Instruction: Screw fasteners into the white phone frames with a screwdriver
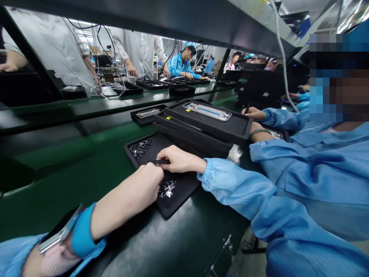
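My left hand [145, 184] is closed over a black tray [184, 188], its fingers curled and their tips turned away from view. Just beyond it, my right hand [181, 159] pinches a slim black object [162, 162], which reaches toward the left hand's knuckles. Whether the left fingers also touch this object is hidden. Small silvery metal pieces [168, 189] lie loose in the tray, right beside the left hand. A heap of small dark, shiny parts [139, 148] fills the tray's far left corner.
Behind my hands, stacked black trays [196, 134] carry a phone frame [207, 110] on top. A smaller tray [147, 114] stands to their left. At right, a co-worker's hand [255, 114] works close by. A shelf beam [161, 19] crosses overhead above the green bench [95, 173].
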`<state>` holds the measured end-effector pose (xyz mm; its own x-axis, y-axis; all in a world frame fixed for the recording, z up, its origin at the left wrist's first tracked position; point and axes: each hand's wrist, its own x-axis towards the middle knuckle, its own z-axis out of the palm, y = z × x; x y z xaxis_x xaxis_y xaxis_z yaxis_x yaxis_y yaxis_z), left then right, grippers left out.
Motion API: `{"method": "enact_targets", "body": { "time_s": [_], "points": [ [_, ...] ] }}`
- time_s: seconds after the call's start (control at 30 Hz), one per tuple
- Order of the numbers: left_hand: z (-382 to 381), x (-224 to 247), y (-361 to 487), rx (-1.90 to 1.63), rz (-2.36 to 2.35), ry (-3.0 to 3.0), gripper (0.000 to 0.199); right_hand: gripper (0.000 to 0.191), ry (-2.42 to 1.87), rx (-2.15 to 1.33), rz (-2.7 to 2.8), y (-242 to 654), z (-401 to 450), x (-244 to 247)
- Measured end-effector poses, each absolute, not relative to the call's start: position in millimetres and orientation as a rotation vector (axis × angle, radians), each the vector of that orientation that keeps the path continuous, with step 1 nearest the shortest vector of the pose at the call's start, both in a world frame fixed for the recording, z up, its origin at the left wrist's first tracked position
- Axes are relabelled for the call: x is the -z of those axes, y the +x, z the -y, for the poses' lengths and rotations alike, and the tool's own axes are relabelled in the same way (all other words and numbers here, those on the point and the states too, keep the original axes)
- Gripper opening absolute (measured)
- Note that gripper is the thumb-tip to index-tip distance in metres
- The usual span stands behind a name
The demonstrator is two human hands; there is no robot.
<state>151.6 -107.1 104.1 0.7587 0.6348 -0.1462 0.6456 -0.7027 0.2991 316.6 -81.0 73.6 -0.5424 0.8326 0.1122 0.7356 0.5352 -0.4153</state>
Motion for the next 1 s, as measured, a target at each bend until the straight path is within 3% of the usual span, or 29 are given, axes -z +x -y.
{"method": "enact_targets", "body": {
  "time_s": [0.43,0.7,0.83,1.0],
  "points": [
    [111.5,-101.8,158.7,0.016,-1.093,2.701,0.019,0.009,-1.325,-0.533,2.355,314.3,87.0,-82.2],
    [99.0,-88.0,119.0,-0.517,-1.038,2.013,0.011,0.001,-1.235,-1.293,1.762,306.2,97.6,-89.5],
    [121.6,-75.7,100.5,-0.845,-1.139,1.439,0.018,0.011,-1.082,-1.659,1.585,295.6,107.8,-89.4],
    [134.8,-66.2,109.8,-0.892,-1.064,1.138,0.024,0.021,-1.054,-1.840,1.451,292.0,113.8,-86.4]
  ]
}}
